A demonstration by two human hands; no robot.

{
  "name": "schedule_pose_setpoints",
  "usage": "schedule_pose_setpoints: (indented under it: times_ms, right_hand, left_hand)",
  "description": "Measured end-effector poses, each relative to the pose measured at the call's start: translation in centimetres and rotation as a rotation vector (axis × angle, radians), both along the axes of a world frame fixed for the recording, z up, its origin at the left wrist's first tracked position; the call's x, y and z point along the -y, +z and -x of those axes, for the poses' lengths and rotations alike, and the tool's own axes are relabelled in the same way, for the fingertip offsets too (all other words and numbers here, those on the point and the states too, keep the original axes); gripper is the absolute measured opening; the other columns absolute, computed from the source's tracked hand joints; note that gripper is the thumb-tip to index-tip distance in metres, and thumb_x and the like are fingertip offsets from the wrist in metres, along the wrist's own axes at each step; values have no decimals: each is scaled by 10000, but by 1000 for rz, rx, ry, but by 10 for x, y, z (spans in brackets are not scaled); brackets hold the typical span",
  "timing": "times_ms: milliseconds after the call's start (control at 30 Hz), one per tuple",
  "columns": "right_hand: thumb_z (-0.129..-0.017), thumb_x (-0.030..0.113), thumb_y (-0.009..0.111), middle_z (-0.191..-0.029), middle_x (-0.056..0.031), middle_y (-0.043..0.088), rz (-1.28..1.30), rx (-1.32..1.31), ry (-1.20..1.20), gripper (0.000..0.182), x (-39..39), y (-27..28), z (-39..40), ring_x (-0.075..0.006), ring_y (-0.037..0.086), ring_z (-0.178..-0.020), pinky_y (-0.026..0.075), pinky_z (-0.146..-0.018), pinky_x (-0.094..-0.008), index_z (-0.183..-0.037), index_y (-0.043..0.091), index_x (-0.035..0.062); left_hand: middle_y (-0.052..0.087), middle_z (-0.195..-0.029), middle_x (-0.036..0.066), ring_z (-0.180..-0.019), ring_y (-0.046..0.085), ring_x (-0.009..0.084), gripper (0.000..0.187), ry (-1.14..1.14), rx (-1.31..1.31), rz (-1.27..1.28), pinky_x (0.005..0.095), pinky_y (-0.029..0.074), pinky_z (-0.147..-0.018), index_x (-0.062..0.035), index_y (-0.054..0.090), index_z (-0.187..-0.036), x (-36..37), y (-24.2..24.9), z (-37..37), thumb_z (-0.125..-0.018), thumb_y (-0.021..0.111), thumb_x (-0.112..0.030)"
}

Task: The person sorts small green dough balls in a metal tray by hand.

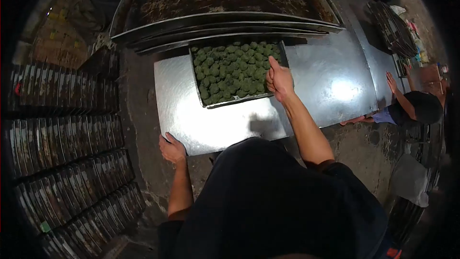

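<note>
A rectangular metal tray (203, 100) sits on the shiny metal tabletop (218, 129), filled with rows of green, crumb-coated balls (230, 69). My right hand (280, 80) is at the tray's right side, overlapping the rim and the nearest balls. Its fingers are curled and the thumb points away from me; what lies inside the fingers is hidden. At the front left corner of the tabletop, my left hand (172, 149) rests against the edge, fingers somewhat apart and nothing visible in it.
Large dark baking trays (220, 0) are stacked behind the filled tray. Racks of many upright trays (62, 141) line the left. On the right, another person (407, 105) stands by the table, near a further tray stack (392, 29). A grey bag-like object (409, 177) lies lower right.
</note>
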State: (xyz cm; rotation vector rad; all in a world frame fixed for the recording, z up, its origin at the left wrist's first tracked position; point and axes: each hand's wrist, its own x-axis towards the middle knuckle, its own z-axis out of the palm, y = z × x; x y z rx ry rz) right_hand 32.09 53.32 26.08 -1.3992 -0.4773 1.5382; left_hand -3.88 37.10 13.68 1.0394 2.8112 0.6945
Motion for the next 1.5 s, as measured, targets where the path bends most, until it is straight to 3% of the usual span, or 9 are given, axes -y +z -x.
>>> schedule_pose_setpoints:
  times_ms: [133, 233, 400, 467, 533, 700, 900, 1400, 1500]
  right_hand:
    - [-945, 370, 569, -562, -37, 477, -64, -39, 81, 388, -9, 1, 6, -108, 369, -413, 249, -376, -257, -691, 488, 89]
    - [-958, 270, 552, -731, -73, 583, -7, -230, -23, 220, -8, 12, 1, -116, 492, -567, 351, -471, -238, -1053, 536, 72]
    - [-942, 273, 580, -736, -80, 622, 18, -169, 238, 256, -13, -31, -23, -140, 586, -654, 457, -568, -253, -1119, 571, 88]
    - [-909, 302, 613, -769, -85, 607, -374, 644, 401, 303, -3, -14, 32, -178, 605, -720, 488, -638, -322, -1138, 581, 107]
    - [-821, 271, 697, -1064, -124, 606, -560, 1049, 720, 458, 9, -7, 58, -266, 591, -981, 468, -833, -436, -1240, 552, 155]
    - [-692, 264, 794, -1438, -128, 332, -934, 1671, 229, 822, -49, 43, 37, -381, 248, -1374, 224, -1027, -697, -1408, 392, 270]
    - [-741, 381, 772, -1135, -92, 446, -792, 1918, 134, 596, -135, 23, 20, -325, 420, -1169, 161, -890, -855, -1230, 494, 183]
    - [-793, 335, 743, -1163, -116, 474, -725, 1906, 143, 496, -214, 18, 28, -346, 445, -1172, 145, -878, -871, -1181, 477, 181]
    - [-798, 213, 702, -1176, -143, 499, -963, 1738, 33, 374, -191, 26, 29, -371, 460, -1160, 292, -976, -686, -1121, 525, 145]
  left_hand:
    - [575, -1230, 216, -1126, 534, 392, 547, 20, -9, -6, 483, 402, -949, 5, 536, -1267, 1, -7, 2, -976, 416, -442]
    - [578, -1229, 209, -1126, 535, 385, 547, 42, 3, -14, 481, 397, -953, -5, 540, -1268, 0, -5, 1, -974, 419, -449]
    - [581, -1227, 206, -1120, 537, 383, 551, 41, -8, -3, 481, 394, -954, -8, 545, -1264, 0, -6, 2, -972, 417, -457]
    - [583, -1224, 205, -1115, 539, 385, 555, 48, 25, 36, 486, 396, -953, -8, 546, -1264, -2, -1, 0, -973, 413, -460]
    - [581, -1225, 207, -1113, 540, 387, 556, 35, 13, 15, 490, 397, -951, -8, 543, -1268, -1, -3, -1, -974, 410, -461]
    - [575, -1231, 214, -1112, 539, 394, 562, 25, -18, 12, 499, 399, -948, -4, 532, -1280, 2, -6, 1, -976, 406, -460]
    - [570, -1239, 215, -1120, 537, 388, 546, 20, 25, -39, 491, 384, -970, 1, 525, -1286, 1, -4, 0, -978, 420, -437]
    - [589, -1199, 247, -1084, 558, 407, 546, 22, -9, -13, 460, 428, -935, 41, 557, -1237, 1, 1, 0, -970, 451, -424]
    - [572, -1243, 206, -1124, 537, 376, 555, 57, 48, 7, 476, 384, -973, -2, 545, -1273, 0, 0, 0, -973, 426, -454]
